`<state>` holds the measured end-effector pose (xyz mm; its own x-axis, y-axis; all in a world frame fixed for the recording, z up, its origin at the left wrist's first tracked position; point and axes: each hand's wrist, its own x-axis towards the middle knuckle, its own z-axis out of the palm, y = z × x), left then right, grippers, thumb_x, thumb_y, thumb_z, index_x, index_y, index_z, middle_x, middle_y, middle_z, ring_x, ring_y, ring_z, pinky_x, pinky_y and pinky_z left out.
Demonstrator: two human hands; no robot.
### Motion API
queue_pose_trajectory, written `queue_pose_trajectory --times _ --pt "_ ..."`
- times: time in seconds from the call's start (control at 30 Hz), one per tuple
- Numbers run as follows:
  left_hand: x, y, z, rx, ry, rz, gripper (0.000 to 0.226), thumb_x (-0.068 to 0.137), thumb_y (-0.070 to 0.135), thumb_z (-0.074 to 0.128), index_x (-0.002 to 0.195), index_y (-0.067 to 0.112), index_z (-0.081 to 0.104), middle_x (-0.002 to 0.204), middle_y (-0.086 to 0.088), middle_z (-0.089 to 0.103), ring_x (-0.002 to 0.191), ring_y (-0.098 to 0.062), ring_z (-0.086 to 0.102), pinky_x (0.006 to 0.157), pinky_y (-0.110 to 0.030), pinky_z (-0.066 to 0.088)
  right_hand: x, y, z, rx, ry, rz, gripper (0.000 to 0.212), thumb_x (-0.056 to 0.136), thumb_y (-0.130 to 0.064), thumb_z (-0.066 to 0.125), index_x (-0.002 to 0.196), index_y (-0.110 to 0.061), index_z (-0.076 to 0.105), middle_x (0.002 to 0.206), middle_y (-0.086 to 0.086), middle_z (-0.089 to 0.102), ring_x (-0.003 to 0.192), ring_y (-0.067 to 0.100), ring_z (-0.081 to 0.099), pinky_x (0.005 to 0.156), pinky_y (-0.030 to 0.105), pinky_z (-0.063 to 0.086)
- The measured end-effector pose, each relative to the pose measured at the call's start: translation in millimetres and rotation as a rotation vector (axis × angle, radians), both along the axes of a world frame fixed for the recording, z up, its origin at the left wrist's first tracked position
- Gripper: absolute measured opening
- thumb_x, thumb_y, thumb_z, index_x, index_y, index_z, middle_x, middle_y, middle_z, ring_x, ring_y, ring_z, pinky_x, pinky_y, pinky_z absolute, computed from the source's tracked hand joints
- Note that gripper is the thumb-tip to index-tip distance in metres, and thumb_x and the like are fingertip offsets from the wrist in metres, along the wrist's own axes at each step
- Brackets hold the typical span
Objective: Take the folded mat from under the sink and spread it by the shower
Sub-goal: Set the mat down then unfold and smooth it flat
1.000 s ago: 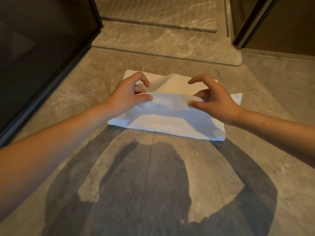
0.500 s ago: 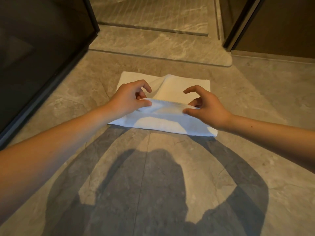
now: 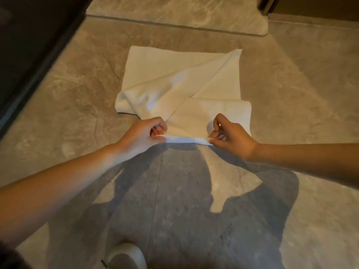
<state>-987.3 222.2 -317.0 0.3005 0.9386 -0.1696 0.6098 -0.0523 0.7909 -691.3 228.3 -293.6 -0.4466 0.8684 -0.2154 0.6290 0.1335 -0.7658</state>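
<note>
The white mat (image 3: 174, 82) lies partly unfolded on the grey stone floor, with a loose layer slanting across it from upper right to lower left. My left hand (image 3: 143, 134) pinches the mat's near edge at its left end. My right hand (image 3: 231, 136) pinches the same edge at its right end, thumb and fingertips closed on the cloth. The strip of edge between both hands is stretched taut and raised slightly off the floor. The shower's raised stone threshold (image 3: 194, 18) runs just beyond the mat.
A dark glass panel with a black frame (image 3: 37, 61) stands along the left. A dark door frame (image 3: 268, 4) sits at the top right. My light slipper (image 3: 126, 257) shows at the bottom edge. My shadow covers the near floor (image 3: 174, 200).
Both hands have closed on the mat's top layer and drawn its edge toward me, opening the fold. The view has tilted down and moved closer to the mat.
</note>
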Motion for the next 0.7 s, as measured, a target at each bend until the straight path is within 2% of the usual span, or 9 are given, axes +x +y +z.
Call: queue_pose_trajectory --times 0.1,0.17,0.23,0.33,0.37,0.43,0.5,0.6,0.7 --pt "2 1 6 0.087 0.053 -0.142 0.024 0.076 0.028 0.081 0.088 0.026 0.061 0.077 0.008 0.064 0.072 -0.005 0.060 0.060 -0.012 0.042 0 4 -2 -0.029 0.010 0.045 0.031 0.087 -0.011 0.068 0.089 -0.020 0.039 0.079 0.001 0.067 0.071 0.011 0.065 0.066 0.023 0.053" --pt "6 10 18 0.195 0.047 -0.188 0.022 0.080 0.035 0.076 0.092 0.027 0.060 0.082 0.010 0.063 0.076 -0.004 0.059 0.064 -0.012 0.043 -2 17 6 0.048 0.070 0.000 0.025 0.088 -0.020 0.068 0.094 -0.017 0.044 0.081 -0.003 0.065 0.074 0.008 0.065 0.067 0.020 0.052" --pt "12 27 32 0.394 0.118 -0.194 0.019 0.085 0.036 0.070 0.097 0.024 0.060 0.089 0.009 0.062 0.081 -0.004 0.055 0.070 -0.019 0.043 -2 40 16 0.191 0.068 -0.023 0.023 0.091 -0.024 0.065 0.103 -0.015 0.048 0.095 -0.001 0.065 0.089 0.012 0.064 0.077 0.026 0.052" --pt "25 63 42 0.581 0.391 -0.223 0.035 0.089 0.035 0.064 0.118 0.015 0.061 0.118 -0.004 0.061 0.107 -0.021 0.055 0.088 -0.035 0.042 -6 79 25 0.369 -0.105 -0.012 0.036 0.094 -0.023 0.059 0.127 -0.012 0.050 0.125 0.004 0.060 0.114 0.022 0.057 0.092 0.042 0.049" --pt "30 74 42 0.560 0.518 -0.245 0.048 0.090 0.039 0.062 0.129 0.013 0.055 0.133 -0.007 0.055 0.121 -0.026 0.050 0.099 -0.039 0.037 -8 91 25 0.391 -0.186 0.006 0.042 0.095 -0.023 0.058 0.134 -0.013 0.048 0.134 0.006 0.057 0.122 0.025 0.053 0.097 0.042 0.045" --pt "39 90 35 0.438 0.744 -0.290 0.072 0.092 0.054 0.051 0.147 0.012 0.034 0.155 -0.008 0.031 0.143 -0.028 0.027 0.117 -0.042 0.016 -15 111 21 0.404 -0.315 0.063 0.049 0.096 -0.023 0.056 0.142 -0.013 0.044 0.145 0.007 0.048 0.132 0.026 0.044 0.105 0.036 0.035" --pt "42 101 23 0.327 0.858 -0.314 0.082 0.092 0.064 0.038 0.153 0.013 0.018 0.162 -0.006 0.013 0.149 -0.025 0.009 0.120 -0.041 0.002 -20 126 15 0.406 -0.397 0.145 0.053 0.095 -0.022 0.057 0.145 -0.011 0.042 0.150 0.010 0.041 0.138 0.028 0.037 0.108 0.032 0.028" --pt "37 105 6 0.231 0.870 -0.330 0.084 0.091 0.069 0.024 0.154 0.015 0.012 0.163 -0.006 0.006 0.150 -0.024 0.002 0.121 -0.042 0.003 -28 144 5 0.400 -0.446 0.234 0.058 0.092 -0.015 0.058 0.147 -0.009 0.039 0.153 0.013 0.037 0.141 0.030 0.032 0.109 0.030 0.024" --pt "32 101 -8 0.236 0.823 -0.330 0.084 0.091 0.069 0.015 0.155 0.015 0.008 0.164 -0.005 0.003 0.150 -0.023 0.000 0.120 -0.040 0.004 -33 154 -7 0.326 -0.488 0.260 0.059 0.093 -0.015 0.054 0.149 -0.014 0.036 0.155 0.010 0.032 0.143 0.027 0.028 0.110 0.031 0.024"
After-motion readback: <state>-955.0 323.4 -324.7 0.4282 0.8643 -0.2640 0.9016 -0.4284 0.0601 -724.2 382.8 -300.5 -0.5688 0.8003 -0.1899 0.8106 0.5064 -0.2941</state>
